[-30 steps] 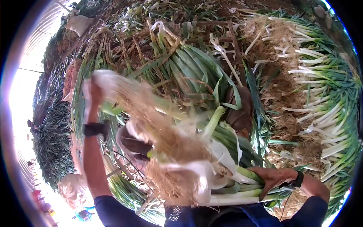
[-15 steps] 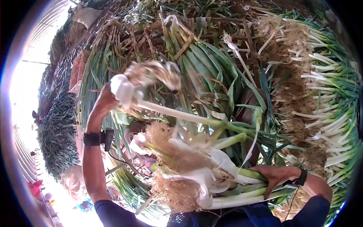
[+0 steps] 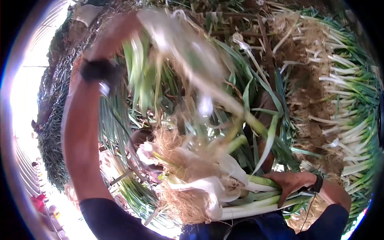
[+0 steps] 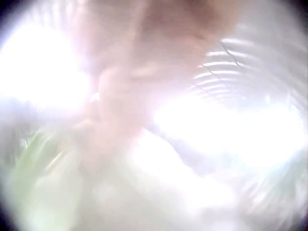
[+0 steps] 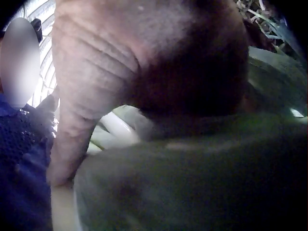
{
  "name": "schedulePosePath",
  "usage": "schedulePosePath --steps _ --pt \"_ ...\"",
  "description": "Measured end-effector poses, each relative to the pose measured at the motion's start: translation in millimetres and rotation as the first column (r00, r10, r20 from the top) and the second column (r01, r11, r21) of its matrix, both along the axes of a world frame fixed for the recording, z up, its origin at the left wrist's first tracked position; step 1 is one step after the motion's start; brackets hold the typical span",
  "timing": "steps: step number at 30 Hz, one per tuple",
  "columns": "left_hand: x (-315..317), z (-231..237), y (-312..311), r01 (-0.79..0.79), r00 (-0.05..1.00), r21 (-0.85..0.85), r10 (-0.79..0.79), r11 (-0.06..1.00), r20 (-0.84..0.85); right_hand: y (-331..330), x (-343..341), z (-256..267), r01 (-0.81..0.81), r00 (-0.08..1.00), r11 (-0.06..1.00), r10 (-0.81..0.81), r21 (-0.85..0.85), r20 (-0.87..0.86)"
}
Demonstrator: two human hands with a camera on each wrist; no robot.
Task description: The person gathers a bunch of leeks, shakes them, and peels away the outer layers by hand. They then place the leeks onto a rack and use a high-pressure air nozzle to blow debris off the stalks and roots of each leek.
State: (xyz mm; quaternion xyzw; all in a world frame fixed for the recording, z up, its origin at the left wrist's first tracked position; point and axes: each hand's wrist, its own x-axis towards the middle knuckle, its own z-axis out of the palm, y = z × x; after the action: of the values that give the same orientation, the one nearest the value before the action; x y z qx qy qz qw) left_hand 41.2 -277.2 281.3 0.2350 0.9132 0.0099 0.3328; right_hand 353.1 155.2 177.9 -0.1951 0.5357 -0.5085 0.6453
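Note:
My left hand is raised at the upper left of the head view, blurred by motion. It grips the white end of a long green onion, whose streaked pale stalk slants down to the right. The left wrist view shows only blurred fingers over something pale and green. My right hand holds a bundle of green onions low in front of the body, its thumb and fingers round the stalks. Bushy roots and loose white skins are at the bundle's left end. In the right wrist view the hand bends over a green leaf.
A long row of green onions lies along the right, roots inward. Green leaves and a wooden frame are beyond the bundle. A dark green heap stands at the left, beside a bright opening.
My left hand swung inward, then up and away to the upper left, lifting the white end of the stalk. The right hand has stayed on the bundle.

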Motion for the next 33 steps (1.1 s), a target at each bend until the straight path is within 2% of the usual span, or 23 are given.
schedulePosePath --steps 1,2,3,4,5,6,8,9,10,12,13,15,16,18,19,21,22,24,26,28,30,31,33 --pt "-21.9 20.3 1.5 -0.014 0.977 0.069 0.028 0.998 -0.21 0.2 -2.0 -0.5 -0.046 0.988 0.998 0.04 -0.036 -0.147" --pt "-40.8 42.1 8.6 -0.006 0.905 0.163 0.075 0.987 -0.418 3.1 -0.2 -1.6 -0.023 0.992 0.999 0.019 -0.037 -0.126" --pt "-44.8 55.5 22.3 0.036 0.836 0.233 0.099 0.972 -0.54 5.4 4.4 -2.9 -0.028 0.979 1.0 0.026 -0.007 -0.202" --pt "-38.3 57.7 35.6 0.085 0.794 0.27 0.098 0.959 -0.6 5.3 9.5 -4.7 -0.041 0.962 0.999 0.045 0.018 -0.268" --pt "-20.8 53.9 53.9 0.128 0.802 0.286 0.07 0.95 -0.593 -0.9 1.1 6.9 -0.073 0.946 0.996 0.084 0.046 -0.315" --pt "3.8 44.6 74.4 0.157 0.854 0.281 0.013 0.947 -0.521 0.1 5.0 -0.5 -0.051 0.963 0.999 0.045 -0.015 -0.267" --pt "66.6 23.9 115.6 0.157 0.98 0.245 -0.121 0.957 -0.156 4.1 14.9 -1.0 -0.065 0.92 0.996 0.084 0.064 -0.384" --pt "101.2 5.3 124.3 -0.017 0.952 0.363 -0.096 0.932 0.292 1.9 12.5 8.8 -0.094 0.927 0.988 0.131 0.121 -0.351" --pt "133.3 -25.6 123.9 0.141 0.899 0.491 -0.318 0.86 0.3 1.2 14.6 11.8 -0.087 0.928 0.988 0.127 0.129 -0.35" --pt "184.5 -54.0 122.2 0.119 0.753 0.642 -0.49 0.758 0.439 -0.1 18.1 17.0 -0.107 0.904 0.982 0.162 0.156 -0.396" --pt "195.0 -59.5 123.7 0.117 0.753 0.646 -0.492 0.754 0.438 -3.2 13.7 22.2 -0.154 0.893 0.969 0.219 0.191 -0.394" --pt "208.9 -66.0 124.5 0.27 0.612 0.727 -0.696 0.631 0.376 -4.0 18.8 21.0 -0.146 0.885 0.97 0.216 0.194 -0.413" --pt "207.3 -53.0 127.0 0.265 0.619 0.727 -0.69 0.633 0.375 -5.1 19.6 20.2 -0.138 0.877 0.972 0.208 0.189 -0.433" --pt "197.2 -25.4 129.5 0.421 0.667 0.398 -0.575 0.815 0.473 -6.4 18.9 17.7 -0.142 0.872 0.975 0.205 0.172 -0.444" --pt "194.6 -17.9 127.3 0.42 0.67 0.398 -0.575 0.816 0.471 -6.2 19.0 17.1 -0.137 0.871 0.977 0.196 0.161 -0.449" --pt "191.5 -8.4 112.8 0.55 0.755 0.282 -0.613 0.786 0.235 -7.5 19.2 19.9 -0.141 0.873 0.978 0.195 0.15 -0.446" --pt "187.3 -9.3 101.1 0.545 0.759 0.279 -0.607 0.791 0.237 -8.9 15.1 20.8 -0.137 0.876 0.978 0.194 0.158 -0.442" --pt "175.2 -13.0 73.6 0.457 0.879 0.549 -0.449 0.7 -0.16 -10.9 11.6 16.4 -0.135 0.881 0.977 0.195 0.166 -0.432" --pt "150.7 -23.6 52.2 0.622 0.77 0.525 -0.333 0.581 -0.544 -11.5 11.0 2.0 -0.116 0.929 0.99 0.137 0.081 -0.343" --pt "132.4 -15.0 29.6 0.556 0.77 0.432 -0.244 0.71 -0.59 -11.2 11.1 0.4 -0.103 0.93 0.99 0.13 0.095 -0.343" --pt "128.2 -1.9 15.6 0.551 0.74 0.354 -0.247 0.756 -0.626 -13.7 10.0 -1.6 -0.042 0.971 0.999 0.045 0.019 -0.235" --pt "128.1 4.0 10.2 0.538 0.706 0.271 -0.251 0.798 -0.663 -15.2 9.7 -1.1 -0.044 0.971 0.999 0.046 0.012 -0.235" --pt "131.1 10.9 3.6 0.538 0.69 0.256 -0.244 0.803 -0.682 -15.4 8.5 5.0 0.0 0.968 1.0 0.001 0.006 -0.25"
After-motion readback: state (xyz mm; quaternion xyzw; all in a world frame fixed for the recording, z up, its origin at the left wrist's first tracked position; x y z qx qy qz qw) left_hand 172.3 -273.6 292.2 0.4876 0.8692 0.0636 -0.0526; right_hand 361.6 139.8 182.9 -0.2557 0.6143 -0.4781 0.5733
